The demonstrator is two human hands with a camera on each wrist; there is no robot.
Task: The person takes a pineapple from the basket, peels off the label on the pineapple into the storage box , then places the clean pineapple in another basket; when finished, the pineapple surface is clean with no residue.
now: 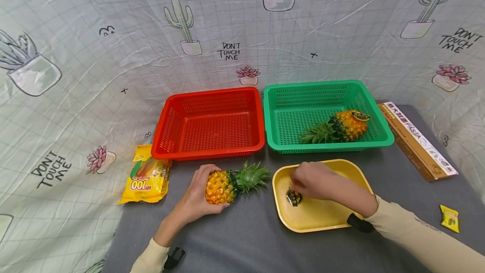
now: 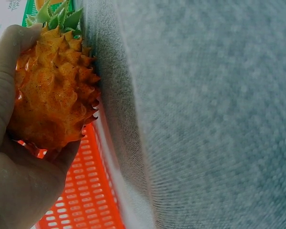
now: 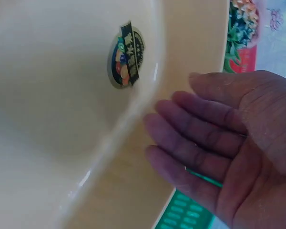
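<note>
My left hand (image 1: 198,195) grips a small pineapple (image 1: 221,188) by its orange body, low over the grey cloth, its leafy crown pointing right. In the left wrist view the thumb and fingers curl round the spiky fruit (image 2: 55,90). My right hand (image 1: 312,179) is above the yellow tray (image 1: 322,226). A dark oval sticker (image 1: 294,196) lies in the tray's left part, just beside that hand. Seen from the right wrist, the fingers are loosely bent with nothing between them, apart from the sticker (image 3: 127,56).
Behind stand a red basket (image 1: 216,153) and a green basket (image 1: 288,143) holding another pineapple (image 1: 350,125) with a dark label. A yellow snack bag (image 1: 148,180) lies left. At right are a long pasta box (image 1: 418,142) and a small yellow packet (image 1: 450,218).
</note>
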